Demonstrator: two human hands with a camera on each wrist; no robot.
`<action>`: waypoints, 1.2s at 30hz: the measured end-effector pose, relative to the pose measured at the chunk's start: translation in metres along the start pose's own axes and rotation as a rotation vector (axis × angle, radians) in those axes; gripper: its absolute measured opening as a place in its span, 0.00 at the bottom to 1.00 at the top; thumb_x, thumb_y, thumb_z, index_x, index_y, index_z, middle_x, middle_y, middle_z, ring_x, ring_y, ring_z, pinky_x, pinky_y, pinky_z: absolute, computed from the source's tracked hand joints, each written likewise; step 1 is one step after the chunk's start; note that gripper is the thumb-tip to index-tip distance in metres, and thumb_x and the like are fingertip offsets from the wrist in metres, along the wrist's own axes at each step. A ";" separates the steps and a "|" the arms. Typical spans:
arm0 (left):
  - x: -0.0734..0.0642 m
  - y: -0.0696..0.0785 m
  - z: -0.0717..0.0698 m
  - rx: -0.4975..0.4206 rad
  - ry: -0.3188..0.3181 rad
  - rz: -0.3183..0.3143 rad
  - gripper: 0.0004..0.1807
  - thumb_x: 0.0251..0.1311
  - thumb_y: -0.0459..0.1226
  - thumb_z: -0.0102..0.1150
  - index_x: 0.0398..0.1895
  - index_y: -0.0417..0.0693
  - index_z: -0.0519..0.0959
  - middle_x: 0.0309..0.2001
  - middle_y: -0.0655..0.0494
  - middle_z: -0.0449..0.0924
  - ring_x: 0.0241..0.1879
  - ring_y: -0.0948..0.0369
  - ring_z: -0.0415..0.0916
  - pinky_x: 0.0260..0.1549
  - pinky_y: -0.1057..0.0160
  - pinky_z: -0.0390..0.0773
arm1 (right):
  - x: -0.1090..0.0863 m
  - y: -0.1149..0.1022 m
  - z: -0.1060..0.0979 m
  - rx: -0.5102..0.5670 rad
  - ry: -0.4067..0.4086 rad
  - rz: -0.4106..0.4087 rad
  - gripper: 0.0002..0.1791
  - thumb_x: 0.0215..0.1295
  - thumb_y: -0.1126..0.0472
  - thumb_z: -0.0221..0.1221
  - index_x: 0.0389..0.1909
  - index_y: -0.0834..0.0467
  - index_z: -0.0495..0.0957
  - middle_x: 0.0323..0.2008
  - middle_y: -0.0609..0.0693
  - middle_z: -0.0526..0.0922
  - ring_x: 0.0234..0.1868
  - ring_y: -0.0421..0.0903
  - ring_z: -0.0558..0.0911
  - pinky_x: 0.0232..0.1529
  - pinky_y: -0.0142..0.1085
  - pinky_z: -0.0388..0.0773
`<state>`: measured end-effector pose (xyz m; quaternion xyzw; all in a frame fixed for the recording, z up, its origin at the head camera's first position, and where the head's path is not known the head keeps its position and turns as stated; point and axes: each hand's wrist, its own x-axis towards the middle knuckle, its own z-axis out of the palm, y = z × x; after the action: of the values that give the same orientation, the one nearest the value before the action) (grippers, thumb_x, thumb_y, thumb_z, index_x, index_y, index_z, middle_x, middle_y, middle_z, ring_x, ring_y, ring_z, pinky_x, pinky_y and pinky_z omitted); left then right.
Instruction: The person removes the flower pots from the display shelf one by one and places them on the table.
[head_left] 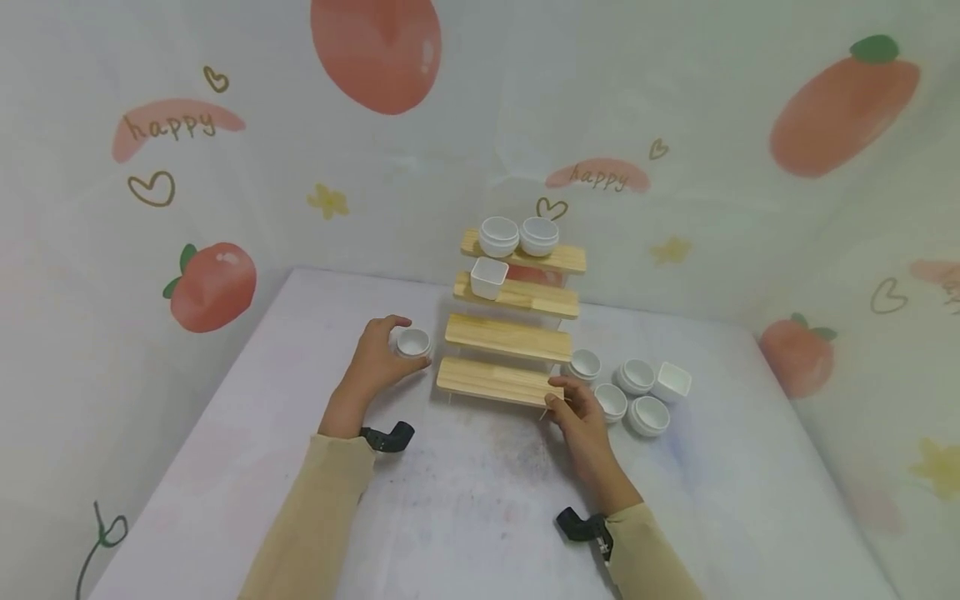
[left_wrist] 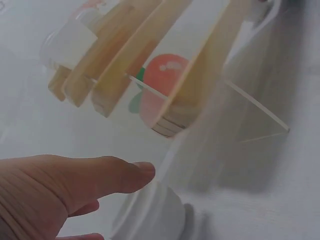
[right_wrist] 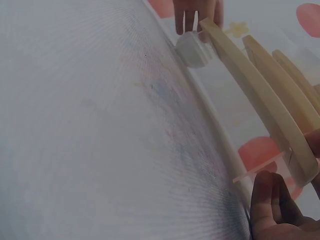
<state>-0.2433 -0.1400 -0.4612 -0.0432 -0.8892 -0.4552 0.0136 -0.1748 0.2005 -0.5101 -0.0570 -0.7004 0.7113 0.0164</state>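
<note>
My left hand (head_left: 378,354) is spread around a small round white bowl (head_left: 413,342) on the table, left of the wooden shelf rack. In the left wrist view its thumb lies straight over the edge of that bowl (left_wrist: 150,215); the other fingertips are partly out of view, so firm contact is unclear. My right hand (head_left: 583,425) pinches the right end of the rack's lowest board (head_left: 495,381) between thumb and fingers. The rack has tiers of light wood. Two round white bowls (head_left: 519,237) stand on its top tier, a square white bowl (head_left: 489,278) on the tier below.
Right of the rack, several round white bowls (head_left: 636,377) and one square white bowl (head_left: 672,381) sit close together on the pale table (head_left: 450,508). A white backdrop (head_left: 465,158) with fruit prints rises behind. Dark wrist mounts (head_left: 387,437) are on both arms.
</note>
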 end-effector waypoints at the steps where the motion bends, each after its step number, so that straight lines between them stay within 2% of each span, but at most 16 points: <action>1: -0.001 0.002 -0.001 0.008 0.008 0.001 0.42 0.56 0.43 0.79 0.72 0.40 0.71 0.73 0.33 0.65 0.75 0.36 0.63 0.73 0.33 0.65 | 0.000 0.000 0.000 0.002 -0.001 0.002 0.19 0.75 0.69 0.61 0.65 0.64 0.76 0.53 0.51 0.79 0.49 0.42 0.81 0.50 0.32 0.83; 6: -0.007 0.015 -0.008 -0.013 0.054 0.023 0.38 0.61 0.43 0.76 0.72 0.42 0.72 0.74 0.36 0.65 0.77 0.38 0.60 0.75 0.35 0.62 | -0.002 0.001 -0.002 0.000 -0.012 0.006 0.20 0.75 0.67 0.61 0.65 0.63 0.75 0.55 0.54 0.79 0.50 0.42 0.81 0.50 0.32 0.82; 13: -0.008 0.038 -0.009 -0.133 0.132 0.116 0.37 0.63 0.43 0.76 0.72 0.42 0.71 0.71 0.42 0.73 0.72 0.44 0.68 0.71 0.43 0.71 | -0.002 -0.001 -0.005 0.004 -0.006 0.011 0.19 0.74 0.68 0.62 0.64 0.63 0.77 0.56 0.55 0.79 0.49 0.43 0.81 0.49 0.32 0.82; 18: -0.003 0.055 -0.005 -0.200 0.182 0.199 0.33 0.63 0.42 0.76 0.68 0.44 0.74 0.67 0.47 0.78 0.68 0.47 0.74 0.68 0.45 0.76 | 0.001 0.001 -0.005 -0.005 -0.022 0.002 0.19 0.75 0.67 0.62 0.64 0.61 0.77 0.59 0.58 0.79 0.51 0.44 0.81 0.50 0.32 0.83; 23: 0.005 0.071 0.000 -0.219 0.170 0.247 0.31 0.62 0.40 0.77 0.66 0.43 0.76 0.64 0.45 0.79 0.65 0.45 0.77 0.65 0.44 0.79 | 0.000 0.003 -0.005 -0.012 -0.024 0.014 0.19 0.75 0.67 0.62 0.64 0.60 0.77 0.61 0.59 0.78 0.52 0.45 0.81 0.50 0.32 0.83; 31: 0.022 0.089 0.012 -0.275 0.120 0.280 0.38 0.56 0.36 0.81 0.68 0.38 0.74 0.67 0.43 0.77 0.66 0.44 0.76 0.66 0.46 0.79 | 0.001 0.002 -0.004 -0.008 -0.020 -0.005 0.19 0.75 0.66 0.61 0.64 0.60 0.77 0.61 0.60 0.78 0.52 0.45 0.81 0.50 0.32 0.84; 36: 0.028 0.096 0.020 -0.287 0.137 0.291 0.40 0.53 0.37 0.83 0.68 0.39 0.74 0.66 0.44 0.77 0.65 0.46 0.76 0.65 0.49 0.80 | 0.000 0.004 -0.003 0.009 -0.020 0.003 0.19 0.75 0.67 0.62 0.64 0.61 0.77 0.59 0.59 0.79 0.52 0.44 0.81 0.51 0.33 0.84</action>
<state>-0.2620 -0.0659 -0.3933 -0.1413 -0.7967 -0.5723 0.1334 -0.1739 0.2035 -0.5138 -0.0509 -0.6971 0.7151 0.0086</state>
